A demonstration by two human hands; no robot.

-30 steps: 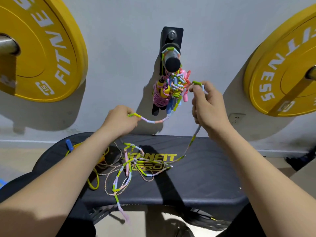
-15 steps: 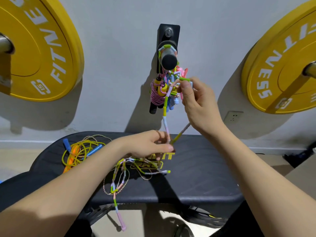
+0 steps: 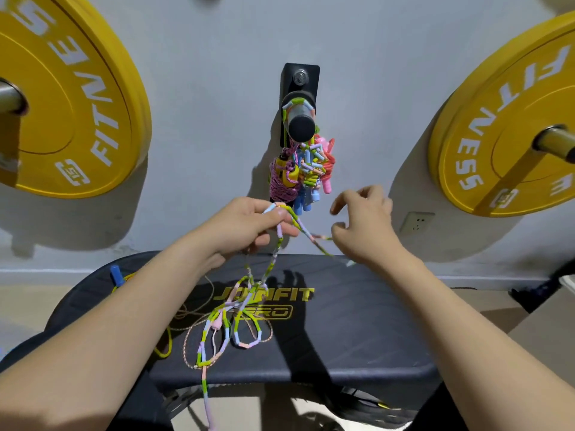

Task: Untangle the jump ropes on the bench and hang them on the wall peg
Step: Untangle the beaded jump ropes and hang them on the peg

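Observation:
A beaded jump rope (image 3: 231,325) in green, pink and blue segments lies looped on the black bench (image 3: 342,331), one end trailing over the front edge. My left hand (image 3: 249,225) pinches a fold of this rope above the bench. My right hand (image 3: 362,227) hovers beside it with fingers loosely spread; a strand of the rope runs under it, and I cannot tell whether it touches. The black wall peg (image 3: 300,119) above carries a bundle of hung ropes (image 3: 303,172).
A yellow rope with a blue handle (image 3: 116,273) and a thin beige cord (image 3: 193,312) lie on the bench's left side, partly behind my left arm. Yellow weight plates hang at left (image 3: 71,98) and right (image 3: 504,119). A wall socket (image 3: 417,222) sits low right.
My right hand dropped from beside the hung bundle and let go of the beaded rope. My left hand rose from the bench, lifting a fold of that rope.

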